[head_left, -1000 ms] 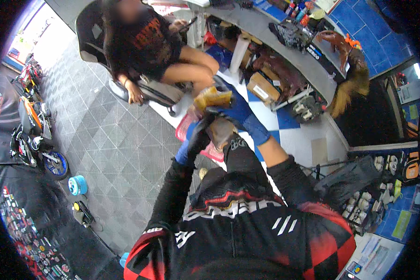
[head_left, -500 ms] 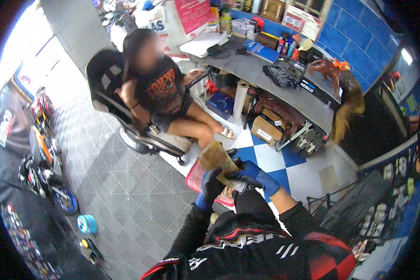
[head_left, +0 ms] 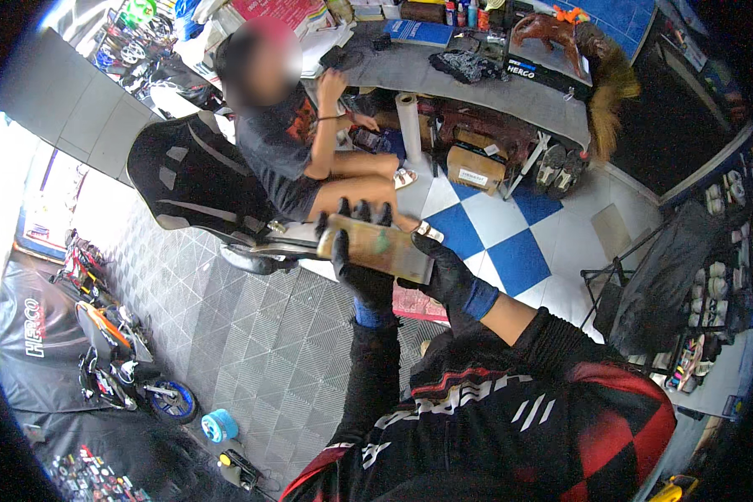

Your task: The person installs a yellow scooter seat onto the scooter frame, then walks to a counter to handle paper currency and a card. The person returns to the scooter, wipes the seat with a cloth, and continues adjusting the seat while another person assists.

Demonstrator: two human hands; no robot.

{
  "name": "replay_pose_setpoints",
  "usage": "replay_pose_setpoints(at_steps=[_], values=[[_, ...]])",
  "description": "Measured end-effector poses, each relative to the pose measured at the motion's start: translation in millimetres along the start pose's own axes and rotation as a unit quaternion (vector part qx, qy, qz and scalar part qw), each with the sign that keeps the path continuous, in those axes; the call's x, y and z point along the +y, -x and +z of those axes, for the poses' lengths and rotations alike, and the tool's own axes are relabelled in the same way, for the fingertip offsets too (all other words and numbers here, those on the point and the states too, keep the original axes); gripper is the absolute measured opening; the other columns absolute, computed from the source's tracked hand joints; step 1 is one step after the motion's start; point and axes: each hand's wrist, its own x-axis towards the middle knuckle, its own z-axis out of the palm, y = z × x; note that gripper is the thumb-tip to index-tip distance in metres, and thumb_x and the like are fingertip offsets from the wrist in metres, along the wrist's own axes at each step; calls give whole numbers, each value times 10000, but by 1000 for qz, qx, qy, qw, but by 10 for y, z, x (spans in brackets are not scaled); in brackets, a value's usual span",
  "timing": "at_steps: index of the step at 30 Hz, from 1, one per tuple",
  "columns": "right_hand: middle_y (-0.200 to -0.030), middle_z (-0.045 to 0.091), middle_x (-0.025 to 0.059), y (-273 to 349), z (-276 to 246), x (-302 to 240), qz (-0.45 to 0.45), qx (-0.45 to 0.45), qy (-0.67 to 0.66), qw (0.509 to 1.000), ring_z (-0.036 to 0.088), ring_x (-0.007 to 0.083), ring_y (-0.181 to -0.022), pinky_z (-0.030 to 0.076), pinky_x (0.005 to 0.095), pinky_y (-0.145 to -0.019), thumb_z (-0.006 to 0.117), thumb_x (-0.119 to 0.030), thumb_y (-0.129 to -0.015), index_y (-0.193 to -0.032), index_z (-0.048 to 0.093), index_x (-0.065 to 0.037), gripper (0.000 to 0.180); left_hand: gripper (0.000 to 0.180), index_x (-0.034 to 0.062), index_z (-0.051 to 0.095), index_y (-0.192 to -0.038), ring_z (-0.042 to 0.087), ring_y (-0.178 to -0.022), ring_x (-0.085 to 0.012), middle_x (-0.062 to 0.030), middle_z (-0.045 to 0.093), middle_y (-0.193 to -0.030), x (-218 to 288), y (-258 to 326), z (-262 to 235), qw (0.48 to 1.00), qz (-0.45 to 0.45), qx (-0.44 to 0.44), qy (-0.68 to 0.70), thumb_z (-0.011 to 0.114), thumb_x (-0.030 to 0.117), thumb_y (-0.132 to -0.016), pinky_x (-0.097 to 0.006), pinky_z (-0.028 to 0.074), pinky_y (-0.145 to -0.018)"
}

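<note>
In front of my body I hold what looks like a stack of banknotes [head_left: 375, 245], flat, oblong and yellowish-brown with a greenish patch. My left hand [head_left: 361, 280], in a black and blue glove, is closed around its left part. The thumb lies on top and the fingertips show past the far edge. At the right end, my right hand [head_left: 453, 274], gloved the same way, pinches the stack between thumb and fingers. Most of the right fingers are hidden beneath it.
Beyond my hands a person [head_left: 289, 155] sits in a black office chair [head_left: 184, 171]. A grey desk [head_left: 477, 88] runs along the back, with a cardboard box [head_left: 475, 163] below. Small motorbikes [head_left: 113, 343] stand at left, and a dark rack [head_left: 644, 293] at right.
The stack is turned from slanting upward to nearly level, and my left hand now spreads under it. My view has shifted. The seated person has turned toward the desk and raised a hand.
</note>
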Motion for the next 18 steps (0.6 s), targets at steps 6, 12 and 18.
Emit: replay_pose_setpoints(at_steps=[6, 12, 18], values=[[-1186, 611, 93, -53, 162, -7, -142, 40, 8, 989, 609, 211, -1085, 498, 341, -933, 479, -303, -987, -1253, 534, -59, 366, 493, 93, 392, -1385, 480, -1223, -290, -105, 445, -1385, -35, 73, 170, 997, -38, 16, -61, 422, 359, -971, -491, 445, -981], [-1083, 623, 62, 56, 187, 31, -182, 47, 209, 960, 627, 165, -945, 525, 295, -788, 514, -303, -968, -1231, 535, -53, 364, 451, 26, 471, -1318, 524, -1168, -263, -131, 503, -1317, -41, 6, 37, 982, -9, -23, -187, 432, 309, -970, -399, 467, -966], [-923, 630, 50, 233, 262, -57, -53, 112, 327, 937, 598, 120, -716, 491, 285, -594, 637, -212, -877, -1181, 571, -59, 347, 418, -45, 502, -1231, 595, -1048, -228, -127, 584, -1148, 86, -63, -233, 913, 80, 46, -398, 436, 263, -956, -377, 499, -920]])
